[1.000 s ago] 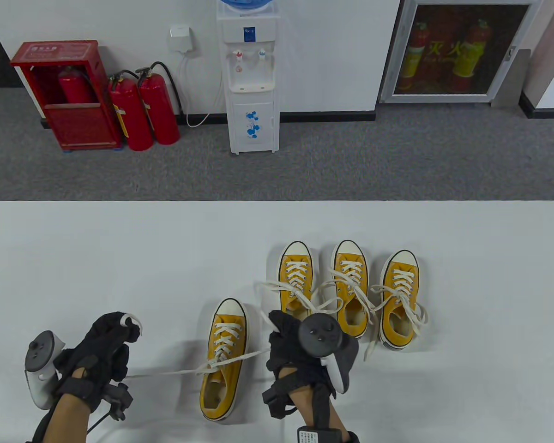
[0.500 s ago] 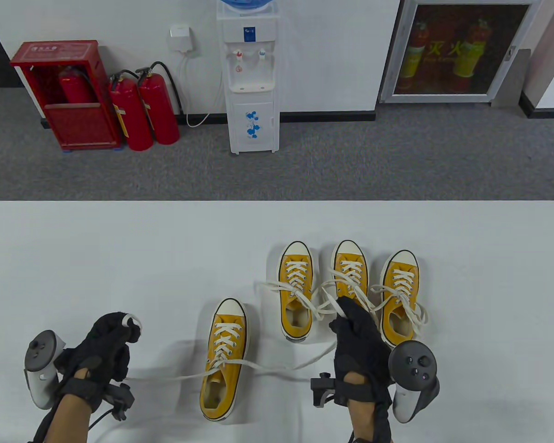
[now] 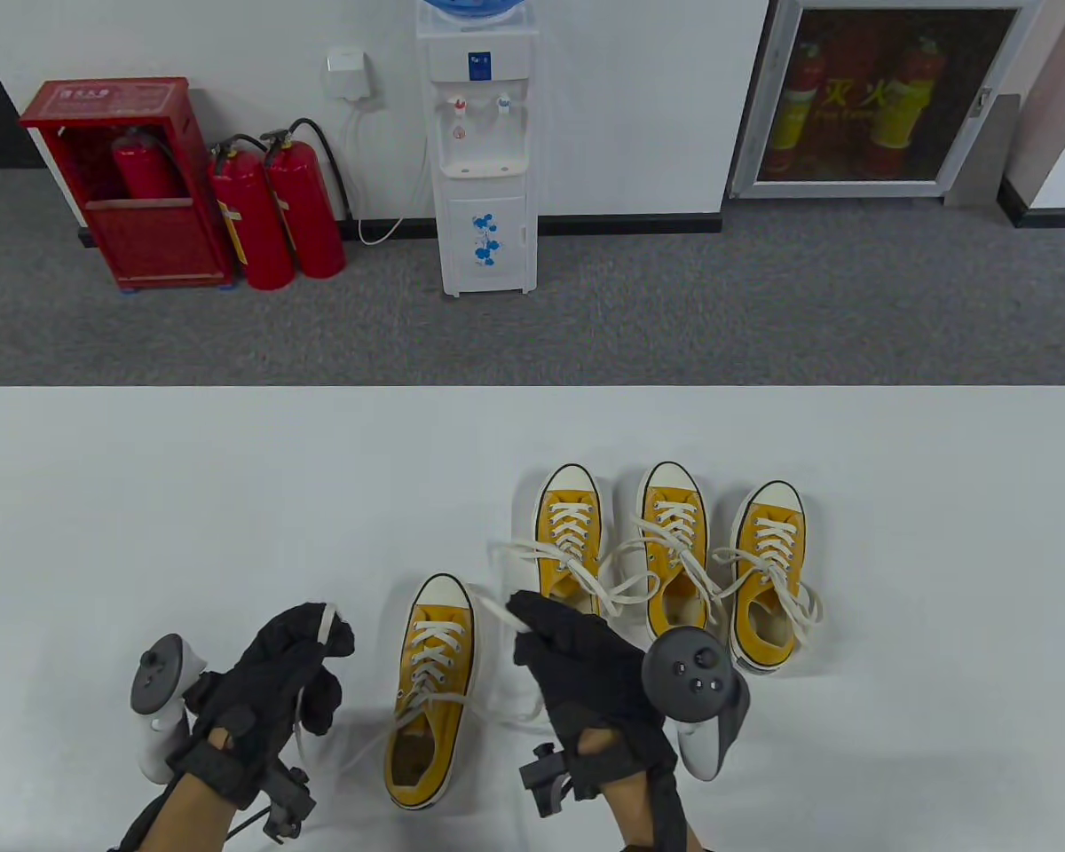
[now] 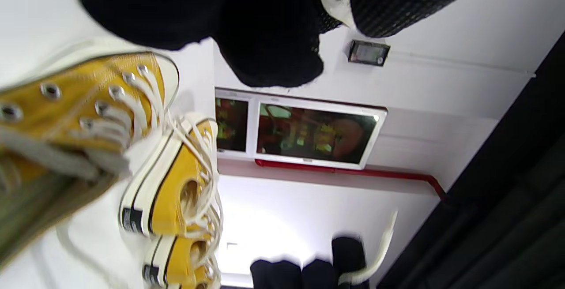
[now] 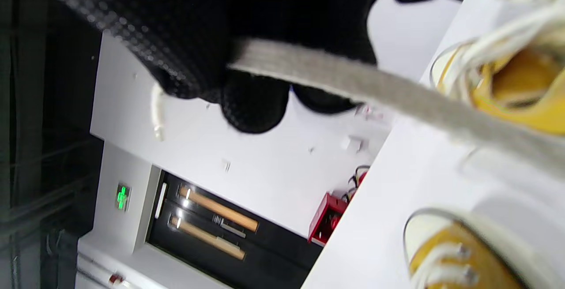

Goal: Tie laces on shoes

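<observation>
Table view: my left hand [image 3: 266,674] and right hand [image 3: 586,666] each grip lace end [image 3: 324,621] of front shoe [image 3: 430,692], ready for crossing; spare shoes [image 3: 670,559] wait at 1 o'clock.

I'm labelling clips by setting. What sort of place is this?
Probably an office or lab room: a water dispenser, red fire extinguishers along the wall, grey carpet, and a white work table.

The right hand [image 3: 586,666] hides the second shoe's [image 3: 568,541] heel.
</observation>
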A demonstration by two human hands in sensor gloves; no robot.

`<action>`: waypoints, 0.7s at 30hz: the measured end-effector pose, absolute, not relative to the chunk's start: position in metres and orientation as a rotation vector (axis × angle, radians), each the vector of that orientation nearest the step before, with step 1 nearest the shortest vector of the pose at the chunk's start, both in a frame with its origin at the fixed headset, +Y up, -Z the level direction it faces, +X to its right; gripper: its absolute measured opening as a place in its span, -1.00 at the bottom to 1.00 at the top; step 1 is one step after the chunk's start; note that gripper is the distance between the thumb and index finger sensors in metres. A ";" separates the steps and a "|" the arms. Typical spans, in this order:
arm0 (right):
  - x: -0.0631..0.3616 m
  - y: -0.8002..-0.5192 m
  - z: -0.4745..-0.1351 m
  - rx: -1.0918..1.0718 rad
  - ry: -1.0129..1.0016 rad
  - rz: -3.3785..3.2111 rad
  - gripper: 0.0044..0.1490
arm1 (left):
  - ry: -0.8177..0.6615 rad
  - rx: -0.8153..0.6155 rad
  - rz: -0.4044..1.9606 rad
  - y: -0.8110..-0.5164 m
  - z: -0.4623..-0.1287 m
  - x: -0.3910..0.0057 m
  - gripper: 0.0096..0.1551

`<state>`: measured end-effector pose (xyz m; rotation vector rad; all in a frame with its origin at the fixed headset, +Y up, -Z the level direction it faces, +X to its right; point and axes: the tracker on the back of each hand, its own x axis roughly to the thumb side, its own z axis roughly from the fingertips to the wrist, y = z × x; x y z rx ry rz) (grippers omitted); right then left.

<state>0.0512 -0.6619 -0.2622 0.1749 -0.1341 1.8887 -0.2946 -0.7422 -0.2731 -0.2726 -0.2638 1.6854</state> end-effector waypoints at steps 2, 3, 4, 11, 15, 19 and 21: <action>0.031 -0.662 -0.266 0.213 -0.100 1.876 -0.46 | -0.304 -0.303 1.685 -0.743 -0.272 -0.287 -0.32; 0.024 -0.663 -0.268 0.220 -0.093 1.863 -0.46 | -0.320 -0.316 1.684 -0.743 -0.272 -0.284 -0.30; 0.012 -0.663 -0.270 0.241 -0.075 1.846 -0.47 | -0.338 -0.336 1.677 -0.744 -0.271 -0.281 -0.29; -0.038 -0.662 -0.277 0.297 -0.030 1.801 -0.47 | -0.403 -0.399 1.568 -0.746 -0.270 -0.267 -0.11; -0.059 -0.664 -0.279 0.331 -0.021 1.845 -0.47 | -0.436 -0.422 1.492 -0.745 -0.268 -0.261 -0.05; -0.072 -0.669 -0.281 0.356 0.005 1.881 -0.48 | -0.425 -0.400 1.435 -0.745 -0.267 -0.259 -0.10; -0.077 -0.672 -0.282 0.370 0.016 1.894 -0.48 | -0.405 -0.389 1.416 -0.746 -0.267 -0.259 -0.21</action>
